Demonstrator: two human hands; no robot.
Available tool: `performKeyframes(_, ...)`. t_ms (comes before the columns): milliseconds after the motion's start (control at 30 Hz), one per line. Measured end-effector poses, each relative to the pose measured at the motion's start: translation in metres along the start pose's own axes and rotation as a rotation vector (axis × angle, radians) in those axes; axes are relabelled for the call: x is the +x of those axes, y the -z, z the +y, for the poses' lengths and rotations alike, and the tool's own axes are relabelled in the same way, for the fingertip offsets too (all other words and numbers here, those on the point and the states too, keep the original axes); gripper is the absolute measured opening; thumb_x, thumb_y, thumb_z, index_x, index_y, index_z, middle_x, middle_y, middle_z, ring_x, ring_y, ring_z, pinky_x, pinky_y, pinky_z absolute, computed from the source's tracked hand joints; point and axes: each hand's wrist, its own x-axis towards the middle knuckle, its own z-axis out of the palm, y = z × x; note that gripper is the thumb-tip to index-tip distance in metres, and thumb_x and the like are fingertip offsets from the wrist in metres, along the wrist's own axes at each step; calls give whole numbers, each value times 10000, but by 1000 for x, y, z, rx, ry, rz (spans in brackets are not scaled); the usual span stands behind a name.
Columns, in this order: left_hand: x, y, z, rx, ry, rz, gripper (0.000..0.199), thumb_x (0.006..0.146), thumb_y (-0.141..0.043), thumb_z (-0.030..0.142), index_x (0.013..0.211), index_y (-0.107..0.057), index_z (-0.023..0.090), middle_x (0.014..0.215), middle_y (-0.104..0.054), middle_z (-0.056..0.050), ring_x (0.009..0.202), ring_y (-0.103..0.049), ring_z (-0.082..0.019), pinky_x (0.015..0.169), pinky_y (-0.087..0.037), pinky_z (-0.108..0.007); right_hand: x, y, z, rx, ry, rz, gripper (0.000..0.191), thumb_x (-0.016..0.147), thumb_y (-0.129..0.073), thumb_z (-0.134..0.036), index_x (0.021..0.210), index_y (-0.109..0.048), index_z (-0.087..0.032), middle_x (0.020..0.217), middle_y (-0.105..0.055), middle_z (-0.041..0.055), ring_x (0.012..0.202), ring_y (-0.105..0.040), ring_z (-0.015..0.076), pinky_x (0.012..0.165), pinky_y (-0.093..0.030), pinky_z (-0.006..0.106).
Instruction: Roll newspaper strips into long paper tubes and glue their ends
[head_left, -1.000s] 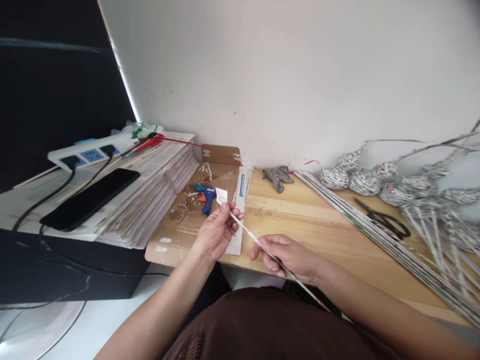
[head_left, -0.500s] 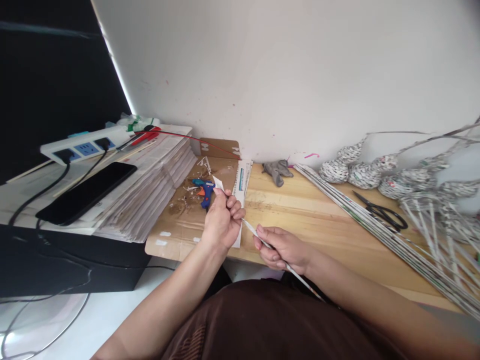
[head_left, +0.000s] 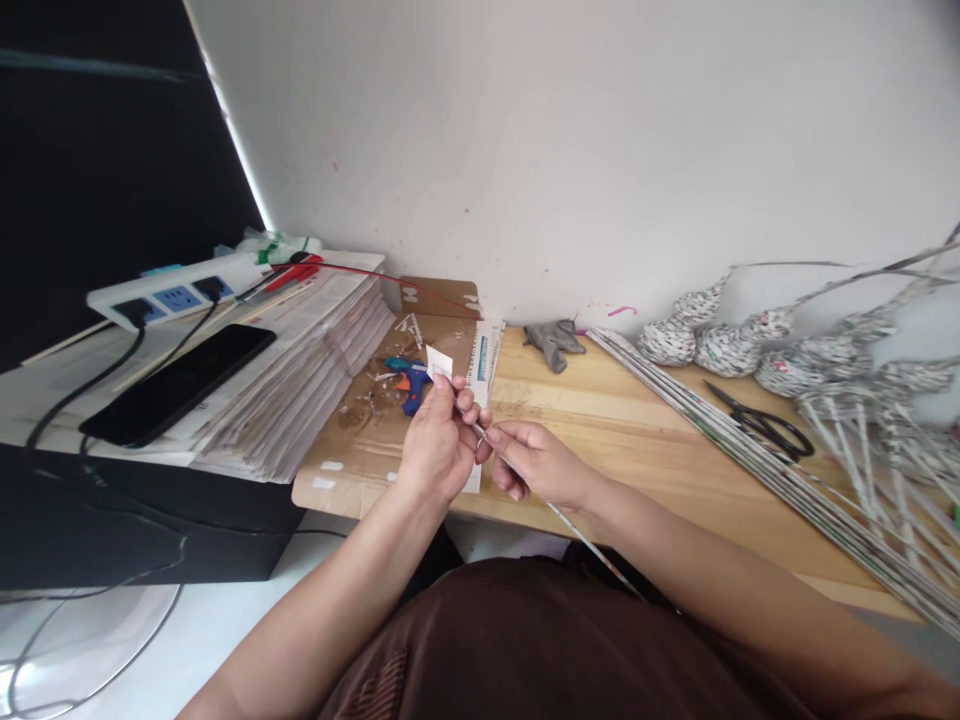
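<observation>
A thin rolled paper tube (head_left: 592, 548) runs slantwise from my lap up through both hands. My left hand (head_left: 439, 450) has its fingers curled around the upper part, and a flat white paper corner (head_left: 440, 362) sticks out above its thumb. Close beside it, my right hand (head_left: 536, 462) pinches the tube between thumb and fingers. The two hands almost touch, hiding part of the tube. Behind the left hand, a blue glue gun (head_left: 414, 390) lies on brown cardboard (head_left: 341, 455). A strip of printed paper (head_left: 480, 375) lies beneath the hands.
Left stands a newspaper stack (head_left: 300, 390) bearing a black phone (head_left: 180, 385) and a power strip (head_left: 176, 290). On the wooden table (head_left: 600, 420) are a grey cloth-like item (head_left: 555, 343), a bundle of paper tubes (head_left: 720, 450), black scissors (head_left: 776, 428) and several woven paper gourds (head_left: 739, 350).
My right hand has slid up and left along the tube to meet my left hand. More of the white paper corner shows above my left thumb, turned flatter toward me.
</observation>
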Motion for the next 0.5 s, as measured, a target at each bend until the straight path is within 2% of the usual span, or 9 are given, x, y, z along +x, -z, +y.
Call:
performKeyframes(67, 0, 0, 1, 10, 0, 13, 257, 859, -544, 462, 852, -522, 206, 601, -448, 58, 515, -558, -113, 341, -352, -168, 1, -1, -1, -9, -1, -4, 413, 874, -493, -540, 799, -587, -146, 493, -536, -32, 381, -458, 64, 393, -378, 179)
performKeyframes(167, -1, -1, 2, 18, 10, 4, 253, 868, -522, 468, 873, -528, 216, 606, -469, 55, 513, -569, -126, 323, -341, -174, 5, -4, -7, 119, -85, -55, 397, 860, -529, -519, 791, -604, -136, 491, -540, -28, 373, -450, 63, 391, -377, 184)
performKeyframes(267, -1, -3, 4, 31, 4, 19, 268, 865, -517, 485, 865, -527, 216, 593, -468, 55, 503, -560, -123, 323, -336, -169, 11, -8, -11, 138, -112, -5, 361, 854, -559, -460, 714, -593, -130, 467, -518, -28, 366, -429, 57, 385, -355, 177)
performKeyframes(333, 0, -4, 5, 28, -2, 55, 272, 870, -513, 479, 842, -527, 209, 574, -450, 60, 485, -539, -107, 364, -379, -171, 12, -9, -12, 49, -92, 37, 364, 874, -526, -451, 702, -582, -136, 475, -518, -22, 380, -440, 62, 401, -367, 183)
performKeyframes(400, 2, -2, 9, -3, -34, 87, 265, 894, -486, 450, 827, -532, 198, 557, -421, 68, 441, -480, -78, 424, -428, -179, 6, -8, -11, -87, -59, 19, 383, 909, -449, -477, 779, -600, -149, 530, -547, -8, 428, -484, 80, 443, -399, 203)
performKeyframes(467, 7, -1, 15, -54, -73, 109, 271, 920, -447, 425, 817, -535, 191, 546, -396, 74, 398, -401, -53, 452, -439, -176, -8, -4, -10, -301, 17, 12, 393, 930, -398, -489, 855, -613, -169, 598, -570, 3, 495, -515, 97, 498, -408, 224)
performKeyframes(500, 9, 0, 19, -79, -87, 119, 279, 928, -431, 420, 810, -533, 190, 542, -386, 76, 387, -370, -46, 447, -427, -167, -16, -1, -9, -448, 85, 47, 366, 930, -415, -471, 848, -614, -176, 623, -576, 5, 531, -517, 102, 526, -396, 230)
